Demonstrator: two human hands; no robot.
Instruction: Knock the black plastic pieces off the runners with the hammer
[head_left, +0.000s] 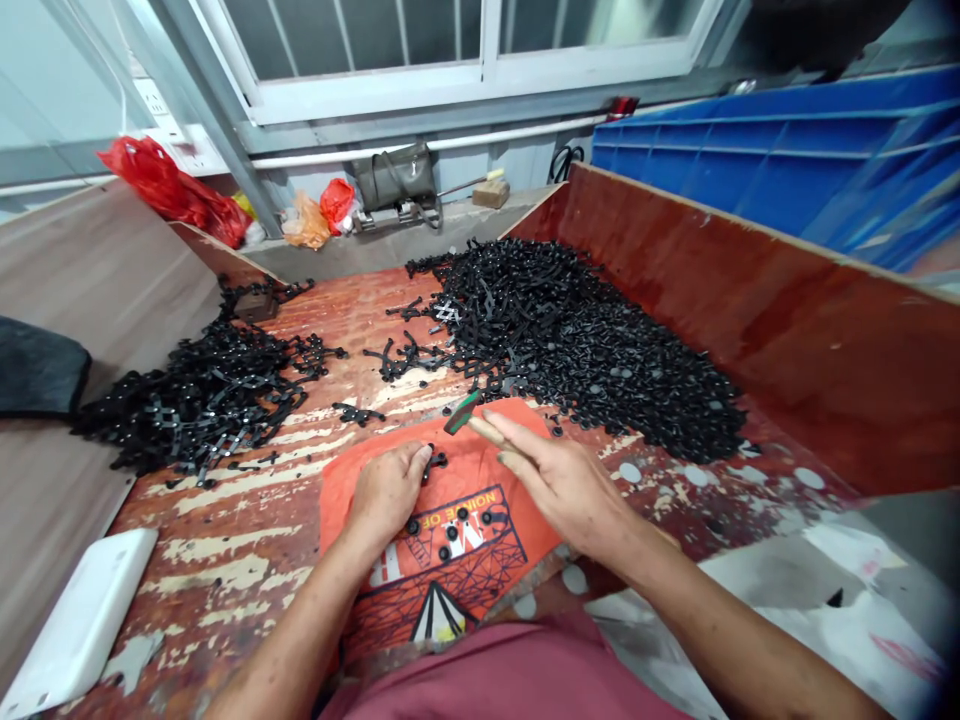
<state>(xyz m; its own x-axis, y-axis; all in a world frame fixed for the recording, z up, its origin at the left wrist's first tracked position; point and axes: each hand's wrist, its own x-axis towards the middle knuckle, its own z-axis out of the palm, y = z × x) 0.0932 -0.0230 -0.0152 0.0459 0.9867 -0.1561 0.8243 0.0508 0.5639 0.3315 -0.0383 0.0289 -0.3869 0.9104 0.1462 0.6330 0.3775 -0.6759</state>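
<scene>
My left hand (pixel 388 487) is closed over the orange printed cloth (pixel 337 470), pinching a small black jointed link piece (pixel 438 460) between thumb and fingers. My right hand (pixel 559 475) grips the pale handle of a small hammer (pixel 462 412). The hammer's head, green and dark, hangs just above and to the right of the link piece, apart from it. Several small round black caps (pixel 451 533) lie on the cloth between my forearms. The part of the link piece under my left fingers is hidden.
A large heap of black parts (pixel 540 320) fills the back right; a heap of linked pieces (pixel 217 390) lies left. A reddish board (pixel 750 310) borders the right side, with a blue crate (pixel 750 150) beyond. A white power bank-like object (pixel 82 610) rests front left.
</scene>
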